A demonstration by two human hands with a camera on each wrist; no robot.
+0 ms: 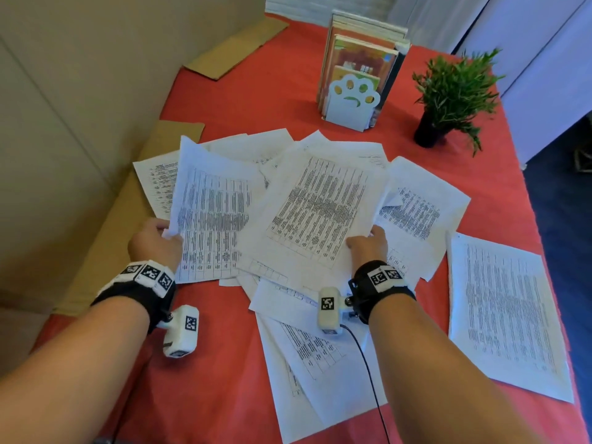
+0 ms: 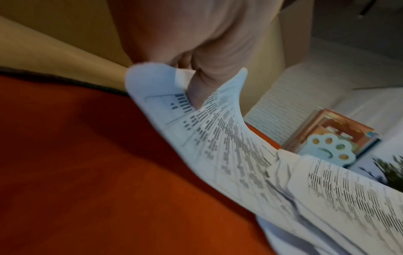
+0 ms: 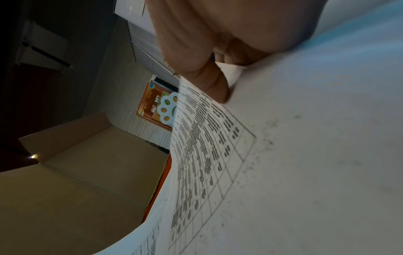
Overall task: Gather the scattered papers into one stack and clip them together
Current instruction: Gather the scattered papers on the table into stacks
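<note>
Several printed sheets lie scattered and overlapping on the red tablecloth [image 1: 224, 363]. My left hand [image 1: 157, 240] pinches the near left corner of one table-printed sheet [image 1: 211, 213], lifted off the pile; the thumb [image 2: 196, 93] lies on top of that sheet [image 2: 218, 146]. My right hand [image 1: 368, 243] pinches the near right edge of the middle sheet [image 1: 317, 206], thumb [image 3: 209, 81] pressed on its printed face [image 3: 207, 155]. One sheet [image 1: 503, 312] lies apart at the right, others [image 1: 310, 354] near me under my right wrist. No clip is in view.
A paw-shaped white bookend [image 1: 350, 104] with books stands at the back centre, a small potted plant [image 1: 448, 97] to its right. Flat cardboard pieces [image 1: 237, 48] lie along the left edge and against the beige wall. The table's right edge drops to dark floor.
</note>
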